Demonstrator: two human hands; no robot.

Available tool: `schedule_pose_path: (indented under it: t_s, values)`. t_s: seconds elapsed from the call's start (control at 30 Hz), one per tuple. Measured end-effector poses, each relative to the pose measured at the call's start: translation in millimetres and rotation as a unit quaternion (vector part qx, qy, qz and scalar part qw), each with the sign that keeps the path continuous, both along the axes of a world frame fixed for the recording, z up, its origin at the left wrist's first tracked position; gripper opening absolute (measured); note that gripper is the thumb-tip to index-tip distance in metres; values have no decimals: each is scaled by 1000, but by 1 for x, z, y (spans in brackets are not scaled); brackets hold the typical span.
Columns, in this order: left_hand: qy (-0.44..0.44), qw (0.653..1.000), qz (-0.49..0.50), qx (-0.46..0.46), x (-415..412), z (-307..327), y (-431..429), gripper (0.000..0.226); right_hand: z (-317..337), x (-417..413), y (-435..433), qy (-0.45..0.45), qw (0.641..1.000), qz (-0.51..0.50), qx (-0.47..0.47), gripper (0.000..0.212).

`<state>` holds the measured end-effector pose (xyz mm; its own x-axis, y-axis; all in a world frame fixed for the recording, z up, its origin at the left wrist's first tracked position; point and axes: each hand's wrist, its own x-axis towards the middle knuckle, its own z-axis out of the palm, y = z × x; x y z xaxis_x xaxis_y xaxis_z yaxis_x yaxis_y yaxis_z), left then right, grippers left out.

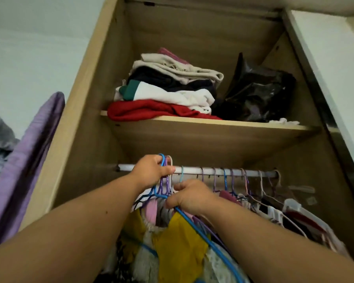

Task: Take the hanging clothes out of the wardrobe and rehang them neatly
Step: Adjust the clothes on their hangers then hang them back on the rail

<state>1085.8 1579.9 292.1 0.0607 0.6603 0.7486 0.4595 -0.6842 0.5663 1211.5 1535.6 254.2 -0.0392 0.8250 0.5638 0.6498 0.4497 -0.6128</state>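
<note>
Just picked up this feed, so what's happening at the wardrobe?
A person's left hand grips a bunch of hanger hooks at the left end of the rail. The right hand holds the blue hanger below. More clothes hang to the right.

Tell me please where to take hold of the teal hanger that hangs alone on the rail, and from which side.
Take the teal hanger by its thin neck just under the hook, coming from the front, below the rail. The hook curls over the rail, so it should lift upward; its shoulders hide behind the right hand.
</note>
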Motion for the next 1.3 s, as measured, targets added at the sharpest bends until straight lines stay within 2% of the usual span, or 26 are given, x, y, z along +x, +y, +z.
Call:
schedule_pose_path:
  t_s: [0.07,0.2,0.4,0.5,0.67,0.73,0.8,0.9,0.97,1.03,1.1,1.23,1.3]
  values:
    - [-5,1000,23,-3,-6,7,13,16,4,-2,15,28,999,38,0,45]
    - [4,996,84,4,-9,17,37,19,4,-8,43,60,996,73,-4,53]
    - [-55,996,73,12,-4,32,86,14,23,-20,88,78,995,62,-14,21]
    - [-58,995,70,30,-6,44,112,14,37,-25,109,87,995,56,-7,22]
    - [-48,997,54,39,-20,67,147,28,64,-35,137,84,995,42,18,40]
    - [-44,997,53,38,-24,74,159,36,71,-40,148,85,995,38,17,39]
    - [-32,997,70,31,-30,78,172,38,73,-47,160,78,996,27,16,37]
    - [1,993,115,25,-40,77,192,32,70,-56,181,74,997,22,6,49]
    - [14,988,154,24,-46,74,209,43,65,-59,191,77,997,24,-2,50]
    - [41,979,200,29,-48,67,218,47,60,-59,200,79,996,37,-4,42]
    - [63,972,220,44,-50,61,223,43,54,-57,206,109,993,53,1,24]
    - [93,971,214,43,-58,59,228,47,42,-54,219,196,977,86,0,26]
    - [126,967,217,41,-61,59,225,38,38,-51,220,215,973,87,-10,22]
